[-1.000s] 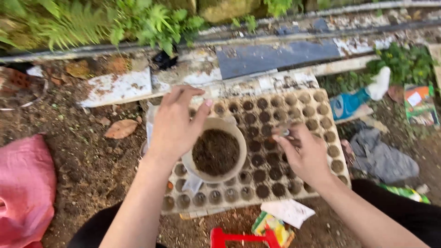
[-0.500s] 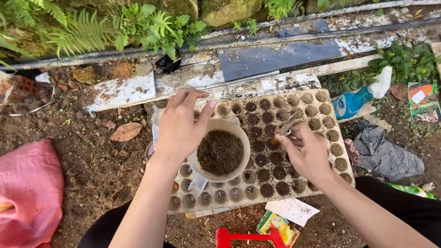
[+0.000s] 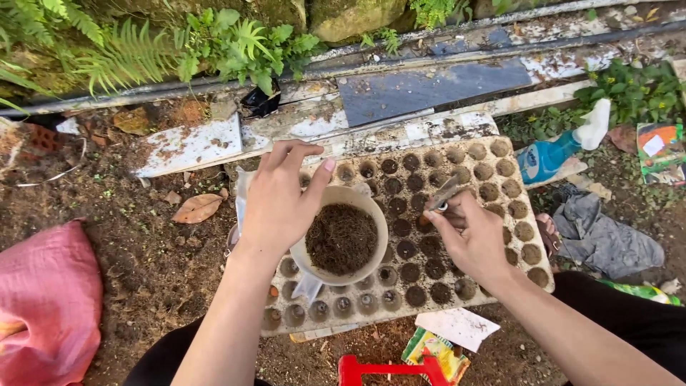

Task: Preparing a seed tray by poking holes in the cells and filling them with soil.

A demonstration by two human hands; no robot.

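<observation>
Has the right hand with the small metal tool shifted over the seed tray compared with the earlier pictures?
No real shift: the right hand holds the metal tool over the same cells of the seed tray.

a pink cloth (image 3: 46,300) lies on the bare soil at the left, with a dry brown leaf (image 3: 196,208) further in. ferns (image 3: 128,50) grow along the top edge above a dark slate panel (image 3: 429,87). a blue spray bottle (image 3: 554,157) with a white top, a grey rag (image 3: 607,246) and a seed packet (image 3: 657,154) lie at the right; a red handle (image 3: 386,370) shows below.
</observation>
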